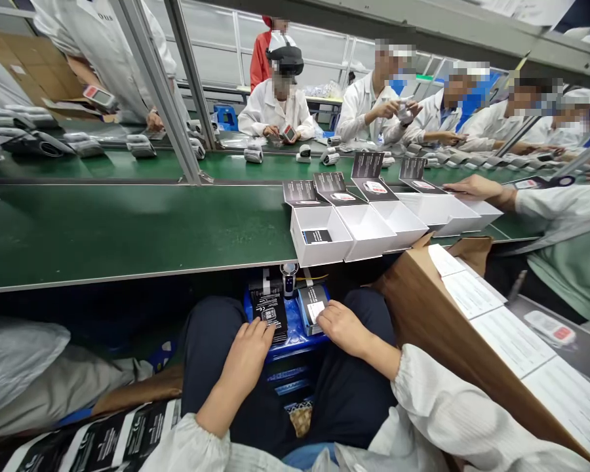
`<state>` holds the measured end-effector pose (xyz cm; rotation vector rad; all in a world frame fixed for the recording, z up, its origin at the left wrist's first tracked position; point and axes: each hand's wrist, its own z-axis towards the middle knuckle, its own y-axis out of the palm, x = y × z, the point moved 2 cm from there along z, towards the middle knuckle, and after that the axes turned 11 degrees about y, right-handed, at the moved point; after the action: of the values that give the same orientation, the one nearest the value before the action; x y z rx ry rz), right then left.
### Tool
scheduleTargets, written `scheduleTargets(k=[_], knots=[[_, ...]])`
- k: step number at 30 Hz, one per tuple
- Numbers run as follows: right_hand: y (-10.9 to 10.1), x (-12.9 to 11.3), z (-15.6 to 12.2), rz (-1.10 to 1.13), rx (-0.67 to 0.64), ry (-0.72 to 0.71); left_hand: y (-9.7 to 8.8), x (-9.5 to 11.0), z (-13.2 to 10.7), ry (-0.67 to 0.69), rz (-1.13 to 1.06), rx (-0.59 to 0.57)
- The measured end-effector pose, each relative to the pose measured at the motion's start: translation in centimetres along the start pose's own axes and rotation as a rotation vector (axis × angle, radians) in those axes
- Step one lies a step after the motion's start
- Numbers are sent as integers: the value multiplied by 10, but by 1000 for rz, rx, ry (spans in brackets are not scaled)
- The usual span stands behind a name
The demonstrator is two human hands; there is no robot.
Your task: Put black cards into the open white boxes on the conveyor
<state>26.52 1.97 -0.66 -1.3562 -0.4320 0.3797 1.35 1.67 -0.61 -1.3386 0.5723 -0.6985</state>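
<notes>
In the head view, I am sitting with both hands at two piles lying on a blue plastic stool [284, 351] between my knees, just below the edge of the green tabletop [128, 229]. My left hand [246, 354] is resting its fingers on the near end of the black printed cards [268, 308]; its thumb is hiding, so I cannot tell whether that grip is closing on anything. My right hand [345, 330] is curling its fingertips over the corner of the blue-edged booklets [311, 298], and I cannot tell whether it is pinching one or only touching. I seem to be picking from the piles; separating a single piece would be calling for a light fingertip slide, leaving the rest lying flat. The cards are looking glossy, with white lettering, fanning slightly; the booklets are stacking more squarely, showing a dark cover with a white patch. Above, open white boxes [302, 252] are standing side by side, the leftmost holding a dark printed piece [316, 236].
</notes>
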Motion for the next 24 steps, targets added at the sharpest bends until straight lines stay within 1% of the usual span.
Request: scheduleTargets(k=[3, 5, 8, 11, 13, 14, 16, 18, 20, 22, 24], knots=[[1, -2, -3, 4, 56, 5, -2, 1, -2, 22, -44, 37], [2, -4, -5, -8, 92, 4, -7, 3, -4, 40, -64, 121], [1, -3, -5, -10, 119, 21, -20, 8, -7, 75, -107, 274], [-1, 2, -2, 46, 68, 76, -39, 17, -8, 125, -145, 380], [-8, 5, 0, 148, 23, 142, -49, 24, -7, 177, -167, 416], [-15, 5, 0, 214, 10, 179, -54, 28, -5, 202, -178, 429], [-35, 1, -4, 358, 14, 245, -61, 37, 2, 240, -199, 466], [-64, -8, -11, 482, 39, 268, -69, 47, 14, 270, -224, 536], [-96, -14, -19, 520, 98, 240, -80, 56, 33, 298, -246, 628], [-127, -8, -21, 449, 234, 198, -94, 63, 57, 299, -245, 742], [-153, 16, -15, 328, 458, 196, -111, 63, 83, 254, -216, 848]])
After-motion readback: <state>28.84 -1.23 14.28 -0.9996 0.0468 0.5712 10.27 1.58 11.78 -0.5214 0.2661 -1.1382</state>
